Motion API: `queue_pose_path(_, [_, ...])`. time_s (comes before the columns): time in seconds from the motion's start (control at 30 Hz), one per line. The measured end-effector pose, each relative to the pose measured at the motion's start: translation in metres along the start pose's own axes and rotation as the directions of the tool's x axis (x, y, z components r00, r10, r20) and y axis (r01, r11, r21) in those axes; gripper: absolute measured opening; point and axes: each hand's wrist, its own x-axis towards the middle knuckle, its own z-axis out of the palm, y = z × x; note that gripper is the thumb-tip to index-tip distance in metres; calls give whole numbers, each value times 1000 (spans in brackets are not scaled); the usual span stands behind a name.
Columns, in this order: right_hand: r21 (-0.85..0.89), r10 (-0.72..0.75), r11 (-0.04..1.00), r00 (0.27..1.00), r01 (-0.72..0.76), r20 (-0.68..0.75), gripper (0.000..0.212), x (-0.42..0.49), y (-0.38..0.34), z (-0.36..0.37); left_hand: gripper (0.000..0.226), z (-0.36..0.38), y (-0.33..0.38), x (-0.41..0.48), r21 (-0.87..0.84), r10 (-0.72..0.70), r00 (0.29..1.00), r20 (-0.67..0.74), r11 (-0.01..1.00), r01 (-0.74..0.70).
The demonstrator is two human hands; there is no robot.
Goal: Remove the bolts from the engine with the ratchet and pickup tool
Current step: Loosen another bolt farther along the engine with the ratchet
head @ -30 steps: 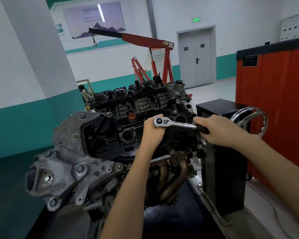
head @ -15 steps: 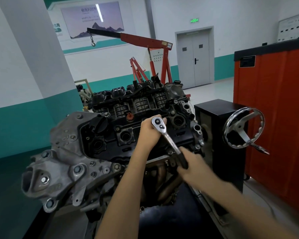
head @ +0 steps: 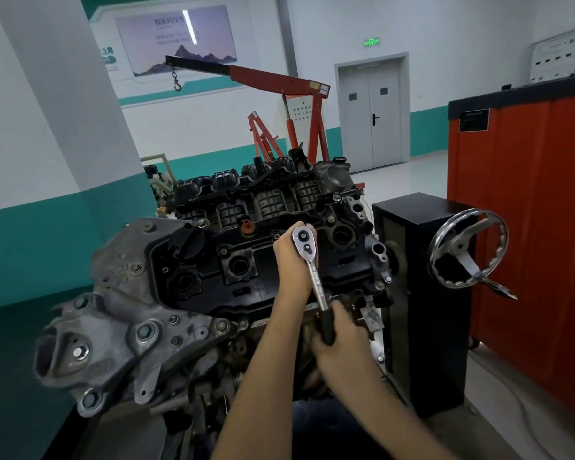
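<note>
- The engine [head: 253, 280] sits on a stand with its black top cover facing the person, so the bolts along that cover are easy to reach from above.
- The ratchet [head: 311, 270] stands head-down on the cover near its right half, with the handle sloping back toward the person.
- The left hand [head: 292, 257] is wrapped around the ratchet's head, most likely to press the socket square onto a bolt so it does not slip off; the bolt itself is hidden under the hand and head.
- The right hand [head: 337, 333] is clenched around the black grip at the far end of the handle, where a pull gives the most leverage.
- I judge this to be the loosening step, mid-swing; other bolts show on the cover's edges.
- No pickup tool is in sight.
- A chrome handwheel [head: 467, 249] on the black stand box [head: 422, 293] sits just right of the engine, clear of both hands.
</note>
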Motion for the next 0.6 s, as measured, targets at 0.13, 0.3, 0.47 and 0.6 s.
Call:
queue_pose_path(0.13, [-4,-30,1000,996,31,78,24,1,-1,7,40,-18,-2,-4,177,63,995,77,981,-75])
queue_pose_path(0.3, [-411,-150,872,945,265,291,27,45,1,-83,54,-26,8,10,390,46,948,315,904,-174])
queue_pose_path(0.47, [-820,-243,438,926,369,288,27,91,-17,-126,54,-18,7,8,398,74,966,248,901,-171])
queue_pose_path(0.6, [-495,-127,848,979,189,156,22,40,3,-75,55,-6,0,5,270,100,993,57,956,-112])
